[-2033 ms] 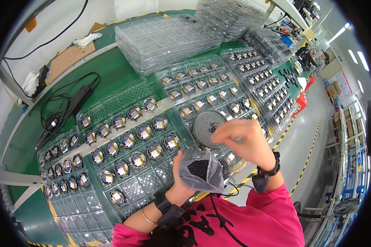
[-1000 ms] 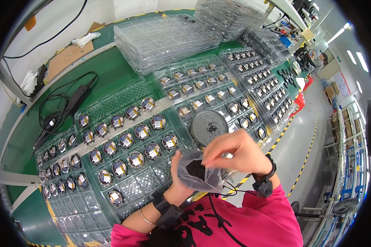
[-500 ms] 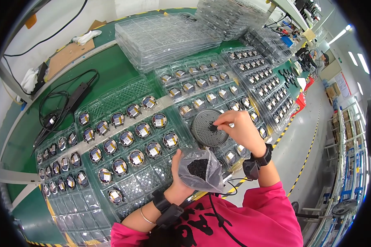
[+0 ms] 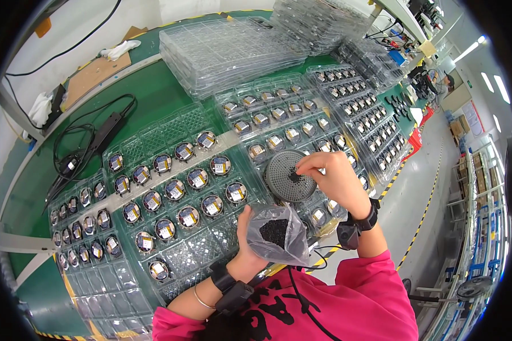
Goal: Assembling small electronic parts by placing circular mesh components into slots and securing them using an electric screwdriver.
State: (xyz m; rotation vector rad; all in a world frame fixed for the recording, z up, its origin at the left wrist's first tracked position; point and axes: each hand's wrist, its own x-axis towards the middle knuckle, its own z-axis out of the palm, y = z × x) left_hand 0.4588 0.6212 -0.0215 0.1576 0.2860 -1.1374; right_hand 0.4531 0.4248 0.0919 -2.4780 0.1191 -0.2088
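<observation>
the left hand (image 4: 249, 245) grips a clear bag (image 4: 279, 233) from its left side, thumb up along the bag's edge and fingers curled behind it; the bag is held open just below the disc (image 4: 287, 177) and has a heap of small black bits (image 4: 275, 230) in its bottom. the disc, a round grey perforated plate, lies on the clear trays (image 4: 210, 193) near the bench's front edge, with a small cluster of black bits at its middle. the right hand (image 4: 335, 181) reaches over the disc from the right; its thumb and forefinger are pinched together right at the disc's centre, the other fingers loosely bent. whether a bit is caught in the pinch is too small to tell.

left of the disc, rows of round silver-and-black parts (image 4: 189, 217) sit in the tray pockets. right of and behind the disc, more trays carry smaller parts of the same kind. behind the disc, stacks of empty clear trays (image 4: 227, 48) stand on the green bench (image 4: 153, 102). far left of the disc, a black cable (image 4: 91, 142) lies coiled on the bench. both wrists wear black bands, and the person's sleeves are pink.
</observation>
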